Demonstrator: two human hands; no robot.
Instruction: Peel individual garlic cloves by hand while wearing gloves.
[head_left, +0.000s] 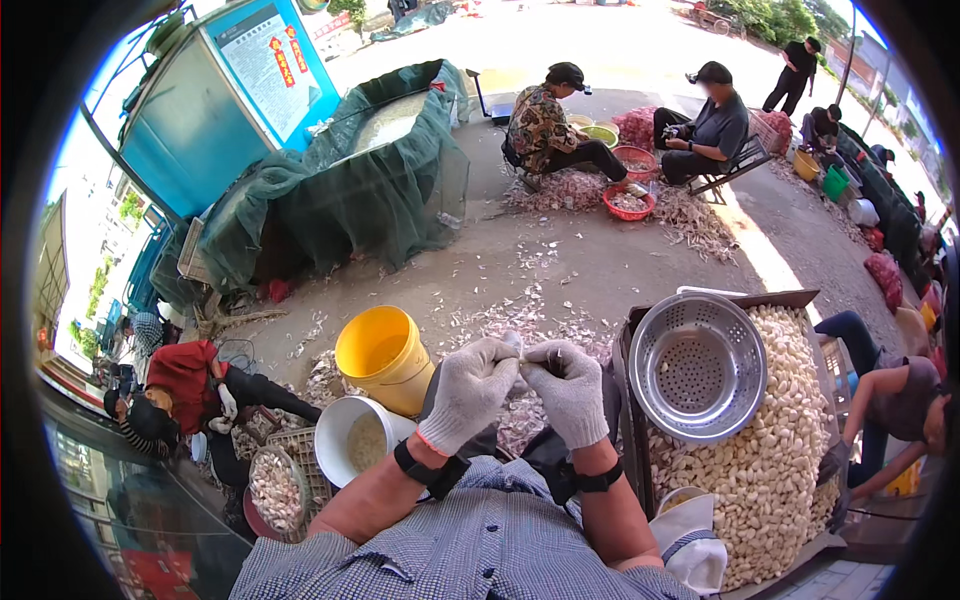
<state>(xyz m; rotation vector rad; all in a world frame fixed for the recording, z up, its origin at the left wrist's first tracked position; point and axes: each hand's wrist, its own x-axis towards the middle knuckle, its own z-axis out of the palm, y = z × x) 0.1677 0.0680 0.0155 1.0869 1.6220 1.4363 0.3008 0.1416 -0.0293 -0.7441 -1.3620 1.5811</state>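
Observation:
Both hands wear light knitted gloves and meet fingertip to fingertip in front of my lap. My left hand and my right hand pinch a small pale piece between them, probably a garlic clove; the fingers hide most of it. Right of my hands, a perforated steel colander rests on a large heap of peeled garlic cloves in a dark-rimmed tray. On the left stand a yellow bucket and a white bucket with pale contents. Peelings cover the ground between my knees.
A basket of unpeeled garlic and a plastic crate lie at lower left, near a person in red. Another person reaches to the tray's right edge. Two seated people work ahead beside red basins. Green netting drapes a large container.

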